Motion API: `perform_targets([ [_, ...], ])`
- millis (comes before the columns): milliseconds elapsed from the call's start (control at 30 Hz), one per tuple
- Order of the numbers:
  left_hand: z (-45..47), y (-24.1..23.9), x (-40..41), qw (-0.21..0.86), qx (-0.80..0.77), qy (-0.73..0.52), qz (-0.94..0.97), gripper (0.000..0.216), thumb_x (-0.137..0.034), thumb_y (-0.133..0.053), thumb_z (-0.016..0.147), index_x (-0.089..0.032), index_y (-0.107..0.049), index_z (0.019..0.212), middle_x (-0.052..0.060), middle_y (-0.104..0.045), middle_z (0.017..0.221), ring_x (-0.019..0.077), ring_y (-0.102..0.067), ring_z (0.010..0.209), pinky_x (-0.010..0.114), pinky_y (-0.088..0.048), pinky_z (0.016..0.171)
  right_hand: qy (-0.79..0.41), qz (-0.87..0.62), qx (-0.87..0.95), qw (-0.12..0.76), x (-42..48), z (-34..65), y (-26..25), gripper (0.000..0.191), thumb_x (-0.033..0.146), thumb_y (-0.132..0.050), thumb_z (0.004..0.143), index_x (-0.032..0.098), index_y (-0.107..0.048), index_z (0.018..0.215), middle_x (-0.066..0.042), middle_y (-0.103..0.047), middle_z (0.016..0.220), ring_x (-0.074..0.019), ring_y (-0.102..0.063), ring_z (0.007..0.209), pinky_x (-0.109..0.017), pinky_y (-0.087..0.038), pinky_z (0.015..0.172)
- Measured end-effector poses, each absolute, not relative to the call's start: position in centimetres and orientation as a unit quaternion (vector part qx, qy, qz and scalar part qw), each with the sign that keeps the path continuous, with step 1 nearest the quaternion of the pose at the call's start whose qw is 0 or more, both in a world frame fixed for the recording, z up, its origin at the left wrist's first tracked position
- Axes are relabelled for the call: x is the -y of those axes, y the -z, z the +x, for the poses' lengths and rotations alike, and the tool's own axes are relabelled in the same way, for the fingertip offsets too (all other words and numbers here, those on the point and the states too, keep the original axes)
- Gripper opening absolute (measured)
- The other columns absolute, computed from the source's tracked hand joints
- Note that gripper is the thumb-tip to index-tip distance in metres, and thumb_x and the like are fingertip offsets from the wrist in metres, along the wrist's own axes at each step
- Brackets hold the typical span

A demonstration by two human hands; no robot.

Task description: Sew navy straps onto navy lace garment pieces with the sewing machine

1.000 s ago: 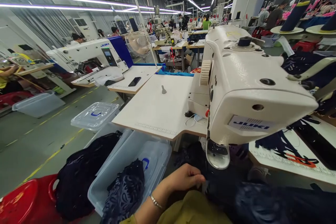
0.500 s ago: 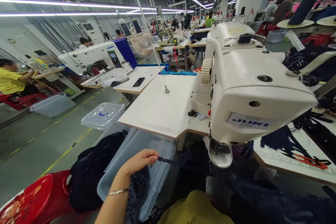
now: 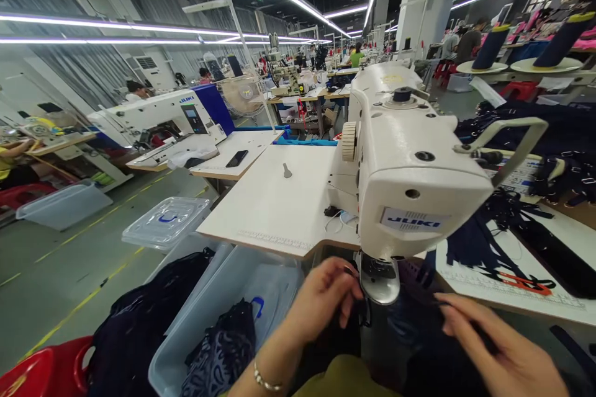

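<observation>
My left hand (image 3: 326, 298), a bracelet at its wrist, is closed in a pinch on a dark navy strap (image 3: 365, 313) just left of the sewing machine's (image 3: 419, 192) needle end. A shiny rounded metal plate (image 3: 380, 282) sits there, between my two hands. On the right, my right hand (image 3: 493, 335) pinches the edge of dark navy fabric (image 3: 419, 316) with thumb and forefinger. Much of this fabric is blurred and lost in shadow. Below my left arm, a navy lace garment (image 3: 223, 344) lies in a clear plastic bin (image 3: 161, 363).
A white machine table (image 3: 265, 211) carries a small grey metal piece (image 3: 287, 170). On the right-hand table are navy straps (image 3: 479, 242) and orange-handled snips (image 3: 524, 283). A phone (image 3: 237, 158) rests farther back. A red stool (image 3: 51, 366) stands low left.
My left hand has moved right, toward the machine's needle end, drawing clear of the bin. The lace garment now lies in the bin. My right hand has come into view.
</observation>
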State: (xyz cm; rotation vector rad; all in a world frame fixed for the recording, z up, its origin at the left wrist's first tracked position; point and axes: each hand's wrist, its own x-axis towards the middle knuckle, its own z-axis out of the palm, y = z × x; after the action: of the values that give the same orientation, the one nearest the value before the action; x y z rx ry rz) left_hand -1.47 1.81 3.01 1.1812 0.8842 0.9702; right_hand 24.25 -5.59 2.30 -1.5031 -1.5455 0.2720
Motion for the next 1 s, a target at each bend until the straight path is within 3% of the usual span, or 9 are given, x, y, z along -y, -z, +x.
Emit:
perform_targets([
  [100,1.7,-3.4,-0.1,0.62,-0.385,-0.372,0.574,0.027,-0.042,-0.057,0.09,-0.015,-0.055,0.084,-0.003,-0.054,0.061,0.0071,-0.044,0.05,0.019,-0.035,0.05,-0.052,-0.522,0.725,0.445,4.9,21.0,-2.9,0.016,0.029,-0.055,0.092,0.027,-0.065,0.103,0.002,-0.075,0.091,-0.0135,-0.072,0.077,-0.019,-0.056,0.073],
  [233,2.7,-3.6,0.8,0.537,-0.413,-0.348,0.648,0.023,-0.033,-0.049,0.093,-0.017,-0.051,0.077,-0.005,-0.044,0.06,0.0079,-0.038,0.056,0.019,-0.03,0.051,0.058,-0.492,0.764,0.413,4.3,19.3,-2.5,0.015,0.02,-0.051,0.094,0.018,-0.063,0.103,-0.002,-0.072,0.082,-0.0136,-0.069,0.071,-0.023,-0.054,0.07],
  [367,2.4,-3.7,1.0,0.382,-0.434,-0.332,0.746,0.015,-0.023,-0.045,0.094,-0.019,-0.052,0.081,-0.004,-0.05,0.066,0.0086,-0.043,0.056,0.019,-0.031,0.051,0.137,-0.475,0.793,0.357,4.4,19.5,-1.3,0.022,0.014,-0.053,0.092,0.014,-0.062,0.113,-0.005,-0.072,0.087,-0.016,-0.067,0.071,-0.028,-0.053,0.069],
  [467,2.0,-3.5,1.1,0.201,-0.389,-0.305,0.846,0.016,-0.015,-0.039,0.094,-0.019,-0.051,0.085,0.0,-0.057,0.073,0.0125,-0.05,0.061,0.023,-0.035,0.053,0.157,-0.46,0.806,0.337,4.5,19.7,-0.9,0.029,0.009,-0.052,0.091,0.014,-0.061,0.117,-0.007,-0.073,0.095,-0.0182,-0.068,0.077,-0.03,-0.053,0.073],
  [567,1.5,-3.3,1.3,0.04,-0.334,-0.24,0.91,0.017,-0.007,-0.039,0.088,-0.018,-0.051,0.094,0.003,-0.059,0.079,0.0172,-0.055,0.066,0.026,-0.039,0.055,0.121,-0.467,0.799,0.36,4.3,19.4,-1.2,0.024,0.01,-0.051,0.092,0.016,-0.062,0.113,-0.005,-0.073,0.093,-0.0179,-0.069,0.079,-0.029,-0.055,0.074],
  [667,1.3,-3.0,1.7,-0.02,-0.333,-0.196,0.922,0.021,-0.007,-0.044,0.085,-0.018,-0.049,0.102,0.002,-0.06,0.08,0.0189,-0.056,0.067,0.028,-0.042,0.054,0.028,-0.481,0.778,0.403,4.1,18.9,-1.4,0.022,0.014,-0.046,0.095,0.017,-0.061,0.111,-0.005,-0.073,0.093,-0.0155,-0.07,0.082,-0.025,-0.057,0.078],
  [867,1.6,-2.5,1.8,-0.029,-0.368,-0.179,0.912,0.028,-0.014,-0.053,0.087,-0.018,-0.047,0.115,0.0,-0.063,0.082,0.0184,-0.06,0.065,0.029,-0.044,0.052,-0.134,-0.503,0.767,0.376,4.6,19.9,-1.4,0.037,0.022,-0.047,0.096,0.024,-0.05,0.133,-0.002,-0.068,0.121,-0.0141,-0.068,0.104,-0.02,-0.054,0.09],
  [1000,1.7,-2.7,1.7,0.031,-0.341,-0.202,0.918,0.013,-0.014,-0.05,0.09,-0.019,-0.053,0.101,-0.001,-0.062,0.076,0.0169,-0.06,0.062,0.028,-0.042,0.052,-0.205,-0.534,0.744,0.346,4.9,20.8,-1.6,0.031,0.027,-0.05,0.094,0.029,-0.057,0.124,0.002,-0.072,0.113,-0.0146,-0.07,0.097,-0.019,-0.056,0.086],
])
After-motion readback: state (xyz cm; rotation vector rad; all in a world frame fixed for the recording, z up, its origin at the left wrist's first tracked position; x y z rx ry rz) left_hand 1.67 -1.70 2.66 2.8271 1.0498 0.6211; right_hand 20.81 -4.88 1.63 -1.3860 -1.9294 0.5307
